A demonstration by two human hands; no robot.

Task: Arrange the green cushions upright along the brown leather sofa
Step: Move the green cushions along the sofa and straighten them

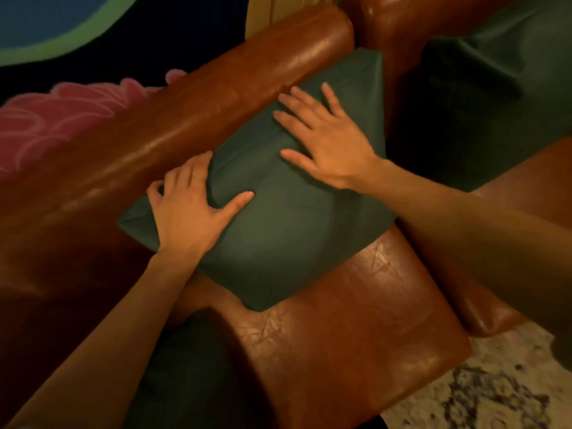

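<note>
No brand, label or writing readable anywhere; the green cushion (278,218) shows plain fabric, no tag in sight.

Green cushion sits at frame centre, on the brown leather sofa (349,329) seat, its far edge leaning against the padded backrest running from 8 o'clock up to 1 o'clock. Tilted, not fully upright.

Left hand (188,212) lies at the cushion's 9 o'clock corner: fingers curled over the edge between cushion and backrest, thumb stretched out flat on the front face. Fingertips partly hidden behind the fabric fold.

Right hand (325,140) rests flat on the cushion's upper part, toward 1 o'clock, palm down, fingers spread apart, nothing clamped.

Second green cushion (483,97) at 2 o'clock, in deep shadow, cut off by the right frame edge; its pose is hard to judge. Third dark green cushion (185,376) at 6 o'clock, mostly hidden under the left forearm and cut by the bottom edge.

Pink and green painted wall (62,113) beyond the backrest at 10 o'clock, blurred. Speckled pale floor (495,385) at 5 o'clock, soft focus.
</note>
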